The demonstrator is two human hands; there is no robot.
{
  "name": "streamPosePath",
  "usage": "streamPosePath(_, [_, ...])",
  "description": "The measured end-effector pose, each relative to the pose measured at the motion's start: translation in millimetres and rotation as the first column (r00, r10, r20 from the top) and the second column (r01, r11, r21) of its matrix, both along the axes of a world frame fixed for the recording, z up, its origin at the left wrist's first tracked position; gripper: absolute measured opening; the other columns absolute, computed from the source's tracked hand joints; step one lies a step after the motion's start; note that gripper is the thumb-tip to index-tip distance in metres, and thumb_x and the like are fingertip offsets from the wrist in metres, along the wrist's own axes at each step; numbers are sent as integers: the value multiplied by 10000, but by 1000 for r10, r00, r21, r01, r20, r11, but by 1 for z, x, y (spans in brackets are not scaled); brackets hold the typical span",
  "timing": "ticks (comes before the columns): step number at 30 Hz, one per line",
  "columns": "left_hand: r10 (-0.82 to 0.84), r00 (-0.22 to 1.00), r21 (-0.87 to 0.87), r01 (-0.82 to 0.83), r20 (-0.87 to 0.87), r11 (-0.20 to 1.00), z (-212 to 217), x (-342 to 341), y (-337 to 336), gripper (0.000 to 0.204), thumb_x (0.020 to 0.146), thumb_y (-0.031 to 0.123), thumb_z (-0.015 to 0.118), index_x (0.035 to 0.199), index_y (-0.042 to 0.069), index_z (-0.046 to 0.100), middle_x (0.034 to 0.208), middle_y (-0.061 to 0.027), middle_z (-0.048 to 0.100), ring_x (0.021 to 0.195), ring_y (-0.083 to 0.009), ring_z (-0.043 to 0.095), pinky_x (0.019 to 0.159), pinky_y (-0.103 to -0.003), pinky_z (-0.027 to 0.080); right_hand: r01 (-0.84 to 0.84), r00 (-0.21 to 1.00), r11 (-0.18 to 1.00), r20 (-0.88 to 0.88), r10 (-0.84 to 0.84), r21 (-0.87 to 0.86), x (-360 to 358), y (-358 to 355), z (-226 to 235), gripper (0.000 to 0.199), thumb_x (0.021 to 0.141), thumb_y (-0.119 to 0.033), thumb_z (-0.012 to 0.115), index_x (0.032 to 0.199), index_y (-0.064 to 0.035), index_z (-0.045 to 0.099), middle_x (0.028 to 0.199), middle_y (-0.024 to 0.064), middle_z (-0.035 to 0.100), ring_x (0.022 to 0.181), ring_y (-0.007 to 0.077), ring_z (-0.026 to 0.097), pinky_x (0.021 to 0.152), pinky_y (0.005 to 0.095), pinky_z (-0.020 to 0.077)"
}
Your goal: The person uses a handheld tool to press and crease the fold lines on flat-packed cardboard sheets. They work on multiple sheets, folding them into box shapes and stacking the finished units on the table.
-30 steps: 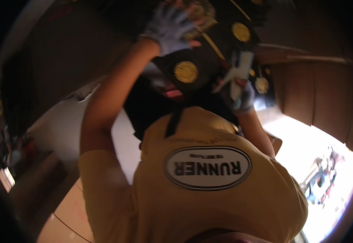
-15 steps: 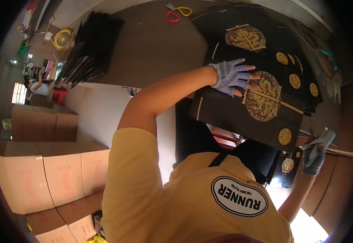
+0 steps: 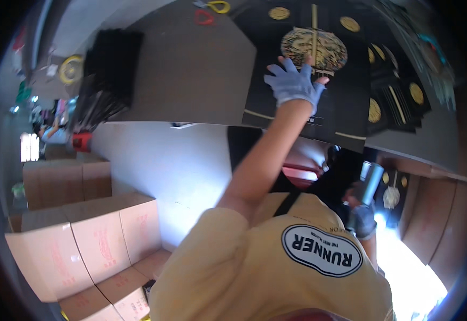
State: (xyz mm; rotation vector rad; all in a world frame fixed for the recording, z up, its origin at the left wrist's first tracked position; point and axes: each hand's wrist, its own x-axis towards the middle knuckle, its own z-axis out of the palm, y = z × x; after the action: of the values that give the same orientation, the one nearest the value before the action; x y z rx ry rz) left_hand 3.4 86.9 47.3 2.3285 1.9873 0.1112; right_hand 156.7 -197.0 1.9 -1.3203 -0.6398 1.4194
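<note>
Black sheet (image 3: 346,96) under left hand (image 3: 294,88) shows 1 medallion (image 3: 323,49), 2 discs (image 3: 349,24).

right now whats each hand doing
Left hand: open, fingers spread on the black sheet.
Right hand: closed around a blue-grey tool.
</note>
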Motion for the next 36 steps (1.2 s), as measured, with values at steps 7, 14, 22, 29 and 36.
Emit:
streamPosePath(7, [-576,796,409,595,-185,692,-37,-16,16,570,808,551,511,1282,238,465,1257,-163,439,1135,-358,427,928,-511,346,126,979,991,-155,-133,-51,-7,1,-25,525,729,-195,667,1175,-17,453,938,50,529,867,143,522,790,270,422])
streamPosePath(14, [-659,748,406,627,-74,665,-52,-11,-24,630,780,631,500,1341,371,380,1380,-146,352,1260,-400,325,1004,-591,245,233,972,971,26,-232,-60,11,5,-26,412,706,-124,604,1090,-19,502,832,36,528,760,119,527,696,246,443])
streamPosePath(22, [-649,753,380,634,-105,674,-48,-11,-27,587,811,597,482,1339,357,395,1408,-30,361,1263,-374,321,1011,-528,265,62,981,990,188,-37,-130,0,28,-1,286,751,-138,654,980,1,556,716,45,546,629,119,535,573,253,445])
streamPosePath(29, [-639,762,269,641,-107,719,-33,0,-33,564,796,609,492,1282,325,473,1317,-17,447,1239,-331,350,983,-512,296,-1,821,855,488,297,-519,31,40,3,249,805,-228,661,804,16,610,533,57,560,477,134,565,421,270,426])
streamPosePath(36, [-674,734,387,648,-87,656,-47,40,-23,592,830,635,420,1338,334,380,1393,-79,304,1286,-293,295,1046,-505,228,-83,960,932,223,170,-353,118,44,38,199,778,-159,645,857,12,581,629,71,559,565,169,569,492,263,448])
